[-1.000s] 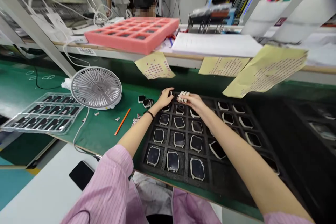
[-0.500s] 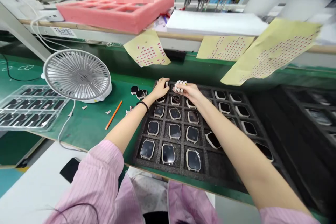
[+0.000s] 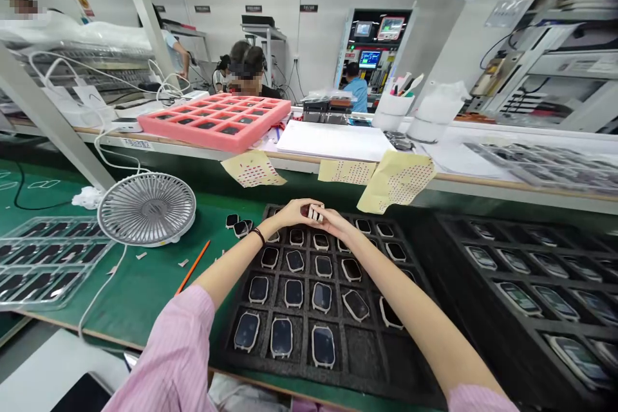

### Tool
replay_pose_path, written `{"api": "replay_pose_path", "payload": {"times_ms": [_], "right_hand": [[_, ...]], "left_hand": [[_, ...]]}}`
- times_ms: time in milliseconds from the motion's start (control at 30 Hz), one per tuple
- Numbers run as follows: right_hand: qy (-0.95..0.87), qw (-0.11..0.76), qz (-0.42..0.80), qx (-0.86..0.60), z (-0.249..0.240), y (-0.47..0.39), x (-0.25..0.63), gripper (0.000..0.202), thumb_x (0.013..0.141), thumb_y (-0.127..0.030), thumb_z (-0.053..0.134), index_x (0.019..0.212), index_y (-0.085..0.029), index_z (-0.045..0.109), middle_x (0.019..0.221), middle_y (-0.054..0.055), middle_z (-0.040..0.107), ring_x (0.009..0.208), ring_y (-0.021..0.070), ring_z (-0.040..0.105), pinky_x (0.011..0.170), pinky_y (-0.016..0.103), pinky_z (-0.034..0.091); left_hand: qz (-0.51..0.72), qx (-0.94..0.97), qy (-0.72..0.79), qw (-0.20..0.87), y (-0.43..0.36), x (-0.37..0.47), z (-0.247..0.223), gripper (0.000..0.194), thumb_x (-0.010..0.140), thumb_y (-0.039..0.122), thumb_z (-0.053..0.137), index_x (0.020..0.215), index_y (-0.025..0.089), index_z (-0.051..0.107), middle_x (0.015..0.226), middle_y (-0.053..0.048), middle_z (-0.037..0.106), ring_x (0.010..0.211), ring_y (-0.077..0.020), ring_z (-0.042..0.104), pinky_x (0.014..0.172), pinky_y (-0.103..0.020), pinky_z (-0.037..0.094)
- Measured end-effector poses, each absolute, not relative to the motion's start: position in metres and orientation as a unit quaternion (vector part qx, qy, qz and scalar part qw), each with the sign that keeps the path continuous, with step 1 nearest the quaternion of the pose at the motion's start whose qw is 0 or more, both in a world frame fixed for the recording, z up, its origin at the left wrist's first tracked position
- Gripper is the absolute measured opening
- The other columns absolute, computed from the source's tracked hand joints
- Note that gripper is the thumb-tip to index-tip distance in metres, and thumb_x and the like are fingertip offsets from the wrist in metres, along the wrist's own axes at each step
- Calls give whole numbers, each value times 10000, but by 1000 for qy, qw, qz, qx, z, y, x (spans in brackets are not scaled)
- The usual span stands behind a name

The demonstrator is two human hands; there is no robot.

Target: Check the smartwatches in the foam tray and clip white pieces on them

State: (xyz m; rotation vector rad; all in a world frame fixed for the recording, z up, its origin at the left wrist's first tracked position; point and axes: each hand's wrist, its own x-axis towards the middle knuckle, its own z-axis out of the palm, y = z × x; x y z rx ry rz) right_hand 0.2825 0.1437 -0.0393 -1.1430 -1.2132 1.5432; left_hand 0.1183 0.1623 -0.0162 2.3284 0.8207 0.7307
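Both hands meet over the far edge of a black foam tray (image 3: 357, 341) whose cells hold several square watch cases (image 3: 293, 293) with dark screens. My left hand (image 3: 295, 212) is closed around a watch case (image 3: 304, 210), of which only a small dark part shows. Against it, my right hand (image 3: 334, 222) pinches a few small white pieces (image 3: 315, 213) in a row; their exact kind is too small to tell. Fingers partly hide both held things. Left of the tray, loose watch cases (image 3: 243, 227) lie on the green mat.
A white fan (image 3: 147, 209) stands left, beside a clear plastic tray (image 3: 58, 264) of dark parts. An orange stick (image 3: 193, 267) lies on the mat. Another black foam tray (image 3: 483, 328) is at right. Pink foam (image 3: 217, 135) rests on the shelf, with yellow sheets (image 3: 398, 180) hanging below. People are beyond.
My left hand has lifted a watch case from the far left of the tray and come together with my right hand. The head view has tilted up, showing more of the room.
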Motion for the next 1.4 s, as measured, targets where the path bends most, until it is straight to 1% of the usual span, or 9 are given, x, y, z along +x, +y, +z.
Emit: {"api": "replay_pose_path", "payload": {"times_ms": [200,433,567,733,900,1033,1133,1233,1400], "right_hand": [[-548,398,465,-571,-41,155,335,373,963,-396,432,950,-96,653,774,90,705,700,192,683,673,331,566],[-661,312,249,-635,-53,159,342,286,925,-308,565,1163,-150,581,1178,91,603,1029,228,609,880,447,509],[-731,273,138,-610,-58,141,332,372,965,-273,437,1292,-125,535,1325,185,516,1279,318,448,1066,560,321],[-826,208,87,-517,-65,122,328,408,955,-228,413,1347,-178,509,1458,121,438,1354,234,395,1133,447,286],[-832,184,57,-520,-62,125,329,364,953,-232,439,1283,-152,570,1397,135,515,1240,253,536,1007,377,456],[-805,190,38,-560,-56,126,315,315,959,-255,458,1217,-148,604,1272,159,616,1108,272,629,911,370,509],[-791,196,33,-579,-55,118,303,334,969,-229,428,1227,-88,587,1218,212,633,1124,301,614,961,410,464],[-800,191,38,-567,-56,101,302,400,966,-273,436,1266,-35,551,1265,247,593,1240,349,514,1055,492,357],[-842,178,52,-507,-60,55,322,475,959,-397,443,1312,-91,528,1385,173,518,1343,290,408,1117,444,309]], "left_hand": [[186,902,322,219,178,154,-17,546,644,207,775,1173,145,657,1157,-130,691,1042,-296,646,915,-379,480],[108,914,364,145,183,129,-11,632,781,431,684,1339,181,523,1285,-154,611,1175,-328,559,991,-425,404],[67,911,388,118,171,106,-30,613,898,476,510,1437,220,372,1485,-137,393,1394,-325,302,1105,-509,232],[20,913,393,108,160,106,-47,526,999,384,240,1496,216,203,1564,-106,206,1453,-241,158,1150,-486,134],[-11,925,368,91,168,108,-25,442,955,314,386,1392,259,429,1507,-83,367,1397,-244,323,1105,-442,276],[20,931,360,64,168,130,3,390,937,236,386,1282,161,552,1383,-136,522,1278,-264,475,1047,-405,360],[43,938,338,61,159,173,12,373,956,205,334,1228,158,586,1286,-109,591,1198,-219,531,1022,-340,390],[35,946,315,72,152,227,6,302,928,213,453,1186,182,607,1249,-85,607,1155,-221,553,996,-339,424],[-18,939,330,98,164,293,-8,331,909,320,568,1197,158,554,1199,-97,588,1024,-221,603,867,-430,520]]}}
